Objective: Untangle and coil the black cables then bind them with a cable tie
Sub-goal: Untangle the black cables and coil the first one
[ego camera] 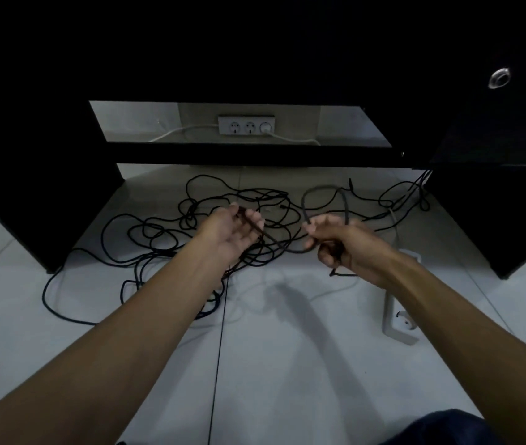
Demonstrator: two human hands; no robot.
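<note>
A person sits on a pale tiled floor [287,364] facing the dark underside of a black desk [46,187], both bare arms stretched forward. Black cables [146,232] lie in a loose tangle across the floor from nine o'clock through the centre to two o'clock, loops crossing one another.

The left hand [236,232], just left of centre, is palm-up with its fingers curled lightly round one strand, apparently lifting it clear of the heap. The right hand [338,245], just right of centre, pinches a thicker grey-black loop [322,194] that arches up toward twelve o'clock, probably held apart so the strands can be traced and separated.

A white power strip [396,316] lies on the floor at four o'clock. A wall socket plate [246,124] with a white lead shows at twelve o'clock. No cable tie is visible; untangling seems barely begun.
</note>
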